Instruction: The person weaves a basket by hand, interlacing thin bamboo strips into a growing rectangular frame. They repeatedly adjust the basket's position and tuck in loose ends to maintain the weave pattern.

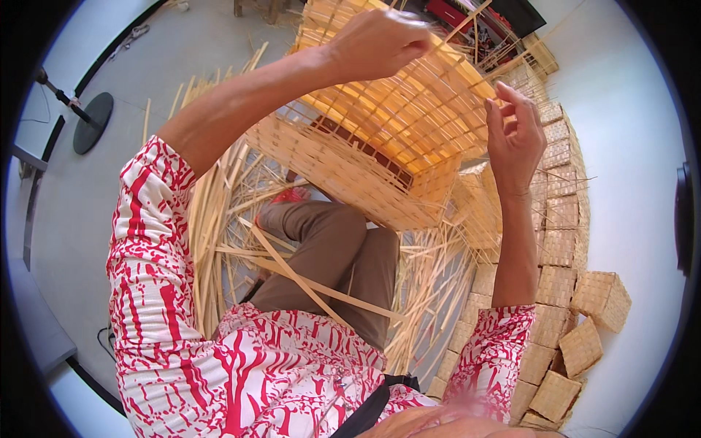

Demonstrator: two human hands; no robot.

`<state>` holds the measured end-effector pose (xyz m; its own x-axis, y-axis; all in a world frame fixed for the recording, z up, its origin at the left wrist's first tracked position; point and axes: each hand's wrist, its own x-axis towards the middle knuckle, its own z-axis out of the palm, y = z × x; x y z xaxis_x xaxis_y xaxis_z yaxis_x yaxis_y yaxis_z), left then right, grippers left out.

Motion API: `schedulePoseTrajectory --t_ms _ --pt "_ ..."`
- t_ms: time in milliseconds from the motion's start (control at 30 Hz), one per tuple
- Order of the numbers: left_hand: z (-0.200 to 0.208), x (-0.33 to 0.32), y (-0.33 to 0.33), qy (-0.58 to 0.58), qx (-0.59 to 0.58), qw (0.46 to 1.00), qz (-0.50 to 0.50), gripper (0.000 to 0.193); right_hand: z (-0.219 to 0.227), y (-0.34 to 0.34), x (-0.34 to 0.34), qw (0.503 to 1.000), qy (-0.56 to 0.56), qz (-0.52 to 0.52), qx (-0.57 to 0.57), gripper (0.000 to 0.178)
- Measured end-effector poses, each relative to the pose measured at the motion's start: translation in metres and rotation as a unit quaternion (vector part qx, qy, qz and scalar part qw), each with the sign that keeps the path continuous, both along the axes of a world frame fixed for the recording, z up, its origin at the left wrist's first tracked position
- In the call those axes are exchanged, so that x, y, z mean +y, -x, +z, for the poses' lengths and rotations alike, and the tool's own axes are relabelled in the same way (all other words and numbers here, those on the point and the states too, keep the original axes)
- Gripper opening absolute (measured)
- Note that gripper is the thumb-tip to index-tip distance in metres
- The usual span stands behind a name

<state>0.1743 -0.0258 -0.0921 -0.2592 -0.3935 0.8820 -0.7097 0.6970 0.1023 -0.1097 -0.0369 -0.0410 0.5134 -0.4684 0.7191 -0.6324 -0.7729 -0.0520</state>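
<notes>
A large rectangular woven bamboo basket [343,166] tilts in front of my knees, with loosely spaced strips making an open grid [416,109] on its upper side. My left hand [383,45] is over the far part of this grid. Its fingers are closed and slightly blurred; what they hold, if anything, is hidden. At the basket's right edge my right hand [517,139] is raised, fingers loosely bent and thumb apart, with nothing visible between them. Two loose bamboo strips [292,266] lie across my lap.
Long loose strips [219,219] cover the floor left of my legs, and more [431,292] lie on the right. Small woven boxes [558,219] are stacked along the right wall; several sit loose [600,301]. A stand with a round black base [93,123] is at far left.
</notes>
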Motion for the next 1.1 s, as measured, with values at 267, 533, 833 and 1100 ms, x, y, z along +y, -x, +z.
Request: schedulePoseTrajectory --t_ms 267,533,833,1100 --pt "0.030 0.013 -0.009 -0.007 -0.183 0.979 0.086 0.013 -0.004 -0.076 -0.043 0.907 -0.394 0.031 -0.146 0.032" --pt "0.085 -0.046 0.018 0.232 -0.476 0.848 0.020 0.007 -0.017 -0.064 -0.057 0.860 -0.460 0.105 -0.194 0.018" --pt "0.113 -0.042 0.021 0.199 -0.557 0.806 -0.023 0.015 -0.010 -0.072 -0.053 0.863 -0.455 0.108 -0.191 0.012" --pt "0.093 -0.018 0.040 0.111 -0.560 0.811 0.131 0.022 -0.009 -0.073 -0.049 0.873 -0.429 0.125 -0.195 0.013"
